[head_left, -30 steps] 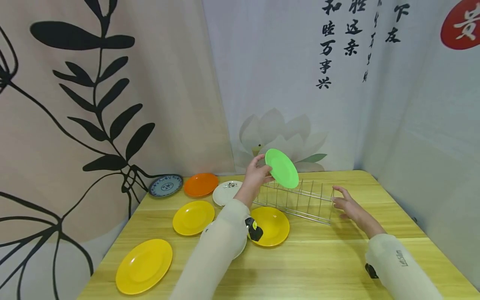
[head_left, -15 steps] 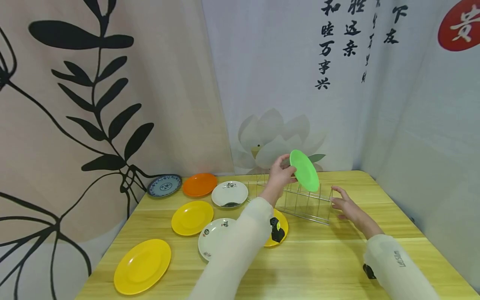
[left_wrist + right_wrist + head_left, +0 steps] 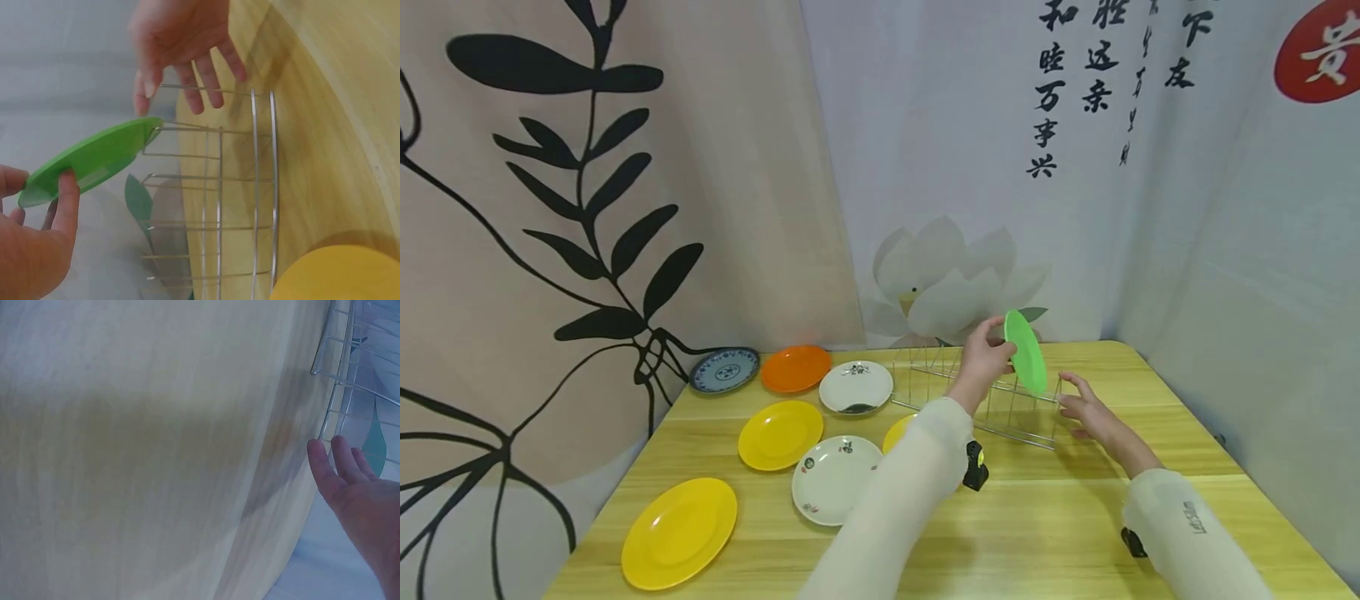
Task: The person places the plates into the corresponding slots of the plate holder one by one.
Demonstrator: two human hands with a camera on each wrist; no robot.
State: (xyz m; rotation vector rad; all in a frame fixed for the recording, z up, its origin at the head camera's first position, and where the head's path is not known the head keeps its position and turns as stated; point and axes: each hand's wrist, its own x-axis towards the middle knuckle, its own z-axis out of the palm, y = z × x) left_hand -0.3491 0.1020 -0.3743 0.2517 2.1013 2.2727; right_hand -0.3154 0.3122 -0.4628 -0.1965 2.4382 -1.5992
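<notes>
While the left hand pinches a green plate at the right end of the rack, beside the spread right hand, edge-first lowering seems wisest.

In the head view, we lost most of one round yellow plate behind the cream left sleeve, which also covered the lower right edge of a round white plate with small floral prints. The person's bare left hand hid part of the silver wire rack, and we found the rack cut off in both wrist views. We could not tell whether the thin round green plate touched its wires. The person's bare right hand ran out past the right wrist view's edge. We could not read the small dark lettering on the cream right sleeve.
</notes>
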